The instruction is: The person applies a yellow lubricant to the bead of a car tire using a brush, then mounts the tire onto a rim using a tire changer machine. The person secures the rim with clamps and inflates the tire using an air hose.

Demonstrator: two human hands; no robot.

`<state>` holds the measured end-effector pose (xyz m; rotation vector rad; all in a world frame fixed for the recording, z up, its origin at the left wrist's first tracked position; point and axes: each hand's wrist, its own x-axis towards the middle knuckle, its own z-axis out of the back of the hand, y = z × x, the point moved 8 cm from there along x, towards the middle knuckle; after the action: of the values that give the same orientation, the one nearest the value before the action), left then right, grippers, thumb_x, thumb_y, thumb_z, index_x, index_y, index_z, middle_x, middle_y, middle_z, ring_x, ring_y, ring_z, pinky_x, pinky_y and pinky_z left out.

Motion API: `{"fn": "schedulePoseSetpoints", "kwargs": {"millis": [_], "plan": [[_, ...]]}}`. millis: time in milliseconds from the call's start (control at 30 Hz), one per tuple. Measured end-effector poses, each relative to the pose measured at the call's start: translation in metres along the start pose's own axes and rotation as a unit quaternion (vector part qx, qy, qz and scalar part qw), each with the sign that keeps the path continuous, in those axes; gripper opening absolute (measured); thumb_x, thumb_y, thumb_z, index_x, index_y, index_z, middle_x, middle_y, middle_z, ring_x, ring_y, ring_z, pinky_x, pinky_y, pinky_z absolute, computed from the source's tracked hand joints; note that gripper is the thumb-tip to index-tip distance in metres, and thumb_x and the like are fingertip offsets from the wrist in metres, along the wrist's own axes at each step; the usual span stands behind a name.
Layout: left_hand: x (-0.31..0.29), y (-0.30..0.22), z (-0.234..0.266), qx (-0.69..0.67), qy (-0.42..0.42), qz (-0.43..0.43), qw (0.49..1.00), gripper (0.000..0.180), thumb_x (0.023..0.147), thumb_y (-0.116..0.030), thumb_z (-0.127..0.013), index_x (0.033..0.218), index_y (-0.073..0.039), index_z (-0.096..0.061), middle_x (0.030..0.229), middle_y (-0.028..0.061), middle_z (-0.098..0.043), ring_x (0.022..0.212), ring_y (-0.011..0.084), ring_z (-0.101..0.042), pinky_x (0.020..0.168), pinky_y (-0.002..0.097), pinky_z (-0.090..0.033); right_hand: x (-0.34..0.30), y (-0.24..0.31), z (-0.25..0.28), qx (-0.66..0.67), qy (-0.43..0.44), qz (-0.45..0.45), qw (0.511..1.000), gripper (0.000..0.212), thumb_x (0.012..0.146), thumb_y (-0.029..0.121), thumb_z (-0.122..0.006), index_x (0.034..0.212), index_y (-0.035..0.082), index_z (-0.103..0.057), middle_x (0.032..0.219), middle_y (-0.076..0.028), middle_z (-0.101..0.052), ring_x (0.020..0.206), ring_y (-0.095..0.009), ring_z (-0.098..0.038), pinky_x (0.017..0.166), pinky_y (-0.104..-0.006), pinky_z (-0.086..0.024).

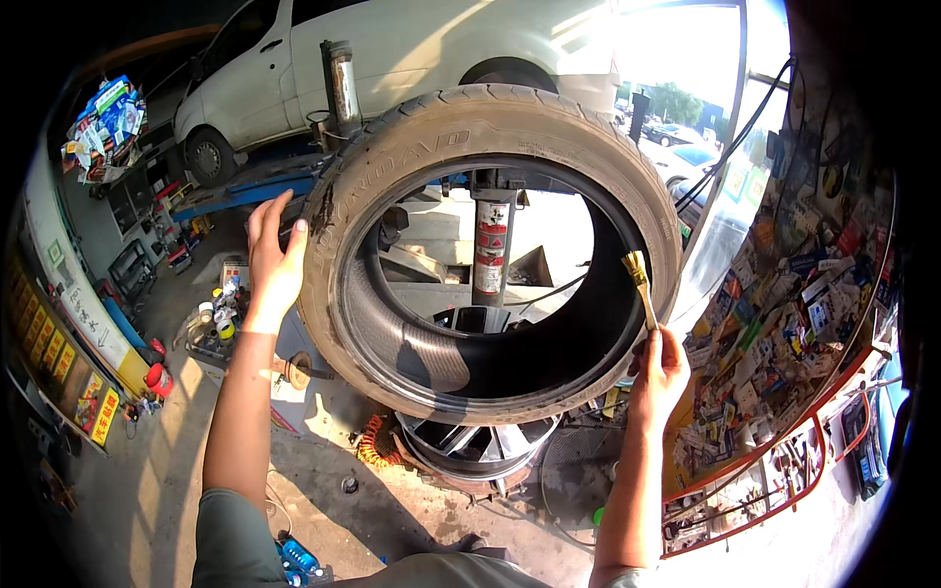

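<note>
A dusty black tyre (490, 122) stands tilted in front of me, its inner side facing up at me. My left hand (274, 260) is at the tyre's left edge, fingers stretched upward and thumb apart; whether it presses on the tread I cannot tell. In my right hand (662, 367) is a paintbrush (648, 302), gripped by its handle. The brush's yellowish bristles point up and lie over the right side of the tyre's inner bead. Below the tyre, a dark spoked wheel rim (470, 441) lies flat on a stand.
Behind the tyre rises a metal column (490, 235) with stickers. A white vehicle (392, 69) stands at the back beside a blue lift arm (245, 191). Bottles and cans (221, 314) crowd a cart on the left. An orange coiled hose (374, 443) lies near the rim; a sticker-covered board (784, 323) is at right.
</note>
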<state>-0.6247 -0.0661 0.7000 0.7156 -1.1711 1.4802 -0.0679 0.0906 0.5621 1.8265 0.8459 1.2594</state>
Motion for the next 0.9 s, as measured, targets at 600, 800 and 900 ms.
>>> {"fn": "schedulePoseSetpoints", "kwargs": {"millis": [600,800,900], "plan": [[0.052,0.030,-0.032,-0.246,0.170,-0.043,0.953,0.049,0.107,-0.036,-0.070,0.148,-0.011,-0.063,0.120,0.0050,-0.058,0.108,0.0169,-0.057,0.088,0.0302,-0.049,-0.191,0.070,-0.315,-0.344,0.302,0.456,0.763,0.034,0.090,0.009,-0.072,0.122,-0.004,-0.066,0.086,-0.009,-0.064,0.076,-0.025,-0.069,0.067,-0.0368,-0.058],[0.057,0.043,-0.035,-0.266,0.155,-0.082,0.948,0.050,0.103,-0.035,-0.076,0.145,-0.011,-0.064,0.114,0.0029,-0.056,0.101,0.0145,-0.054,0.082,0.0274,-0.047,-0.167,0.092,-0.313,-0.389,0.243,0.490,0.741,0.030,0.092,0.006,-0.076,0.119,-0.003,-0.068,0.085,-0.009,-0.064,0.071,-0.026,-0.068,0.064,-0.0368,-0.057],[0.058,0.049,-0.039,-0.289,0.142,-0.083,0.943,0.051,0.102,-0.036,-0.077,0.145,-0.011,-0.066,0.113,0.0026,-0.056,0.100,0.0144,-0.054,0.082,0.0271,-0.047,-0.112,0.140,-0.292,-0.403,0.120,0.476,0.773,0.024,0.095,0.006,-0.074,0.118,0.003,-0.070,0.089,-0.012,-0.070,0.074,-0.031,-0.071,0.066,-0.0399,-0.058]]}}
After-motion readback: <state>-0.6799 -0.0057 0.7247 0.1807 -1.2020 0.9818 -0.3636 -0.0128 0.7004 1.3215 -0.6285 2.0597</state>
